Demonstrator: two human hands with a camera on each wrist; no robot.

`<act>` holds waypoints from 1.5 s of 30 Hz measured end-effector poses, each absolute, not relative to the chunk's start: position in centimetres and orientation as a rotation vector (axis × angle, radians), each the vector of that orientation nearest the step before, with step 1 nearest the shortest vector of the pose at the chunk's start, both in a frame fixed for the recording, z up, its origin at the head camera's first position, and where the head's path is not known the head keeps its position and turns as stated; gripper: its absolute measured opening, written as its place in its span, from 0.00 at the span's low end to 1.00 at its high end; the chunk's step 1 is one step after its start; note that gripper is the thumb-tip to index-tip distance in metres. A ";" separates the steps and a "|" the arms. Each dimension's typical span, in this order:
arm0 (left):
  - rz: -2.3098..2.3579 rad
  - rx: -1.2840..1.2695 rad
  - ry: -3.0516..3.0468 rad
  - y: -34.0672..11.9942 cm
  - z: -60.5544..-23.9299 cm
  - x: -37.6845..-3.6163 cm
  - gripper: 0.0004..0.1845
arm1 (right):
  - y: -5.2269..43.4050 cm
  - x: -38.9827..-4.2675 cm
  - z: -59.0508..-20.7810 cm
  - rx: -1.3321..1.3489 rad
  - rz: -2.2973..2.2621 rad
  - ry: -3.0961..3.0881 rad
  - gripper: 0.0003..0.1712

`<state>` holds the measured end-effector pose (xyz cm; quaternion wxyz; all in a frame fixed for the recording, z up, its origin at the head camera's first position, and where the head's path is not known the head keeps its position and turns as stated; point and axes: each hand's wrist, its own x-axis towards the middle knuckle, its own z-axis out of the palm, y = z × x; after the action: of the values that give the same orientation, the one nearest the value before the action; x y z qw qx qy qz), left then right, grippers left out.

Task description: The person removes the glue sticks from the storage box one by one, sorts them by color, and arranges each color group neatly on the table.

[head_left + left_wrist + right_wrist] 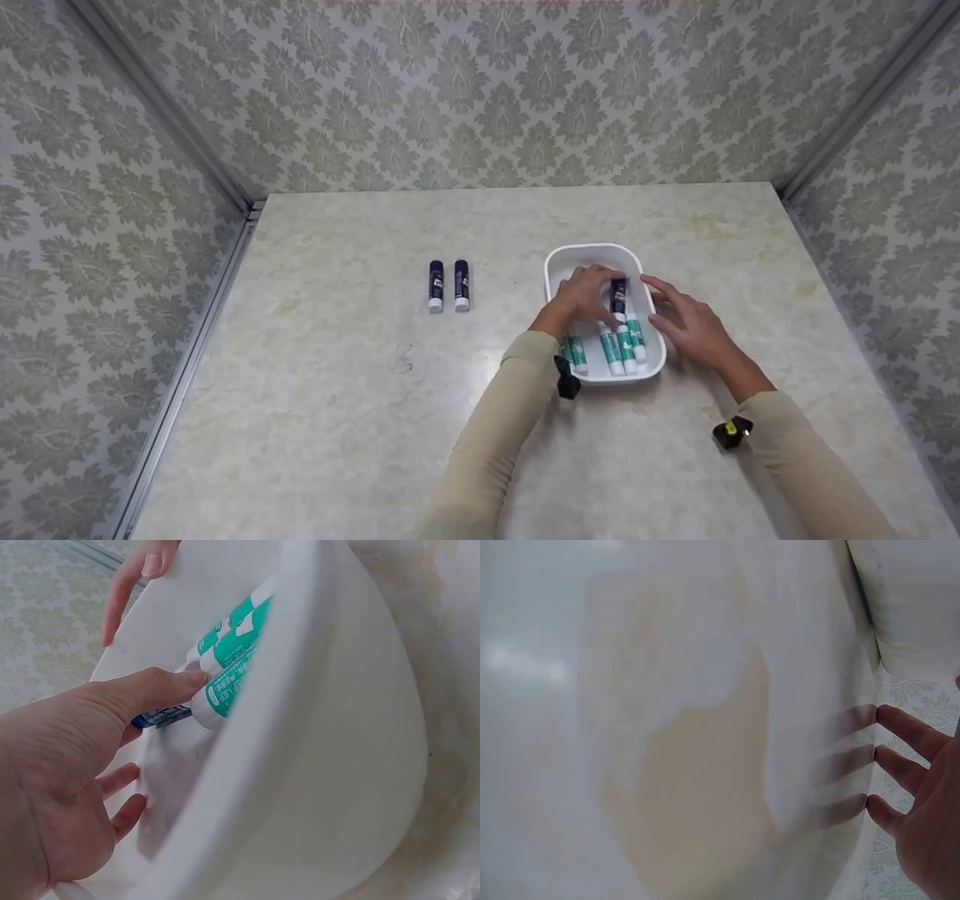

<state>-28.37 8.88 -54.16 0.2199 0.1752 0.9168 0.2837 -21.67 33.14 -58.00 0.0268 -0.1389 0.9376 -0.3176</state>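
Note:
A white plastic tub (pixel 592 248) sits on the pale table right of centre and holds several green-and-white sticks (pixel 626 346) lying side by side. My left hand (pixel 592 294) reaches into the tub, and thumb and fingers pinch a dark purple stick (pixel 618 294). In the left wrist view the thumb (pixel 184 682) presses on that purple stick (pixel 161 718) beside the green sticks (pixel 232 652). My right hand (pixel 686 319) lies with straight fingers (pixel 907 769) against the tub's right wall (pixel 705 727).
Two more purple sticks with white caps (pixel 436 286) (pixel 461 286) lie parallel on the table (pixel 337 420), left of the tub. Patterned walls close the table in at the back and on both sides. A faint pencil mark (pixel 403 359) shows on the tabletop.

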 end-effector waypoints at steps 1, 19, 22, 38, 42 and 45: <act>0.782 0.487 2.541 8.9 -54.2 -28.4 0.50 | 33.1 -21.7 -58.0 -0.428 -0.985 2.893 0.39; 0.809 0.449 2.584 9.2 -54.1 -28.4 0.49 | 32.9 -21.5 -58.0 -0.376 -0.986 2.887 0.39; 0.837 0.452 2.584 9.1 -53.9 -28.6 0.49 | 32.9 -21.5 -58.0 -0.372 -0.979 2.894 0.39; 0.932 0.468 2.609 8.2 -52.0 -28.1 0.49 | 32.8 -21.6 -58.2 -0.405 -0.993 2.917 0.39; 0.956 0.491 2.595 7.6 -51.3 -28.1 0.48 | 32.8 -21.5 -58.1 -0.401 -0.989 2.916 0.39; 0.952 0.523 2.594 7.2 -50.8 -28.1 0.49 | 32.8 -21.5 -58.0 -0.402 -0.993 2.915 0.39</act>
<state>-28.15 7.17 -50.79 0.1637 0.1835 0.9100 0.3339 -21.47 32.83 -58.03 0.0182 -0.1294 0.9385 -0.3196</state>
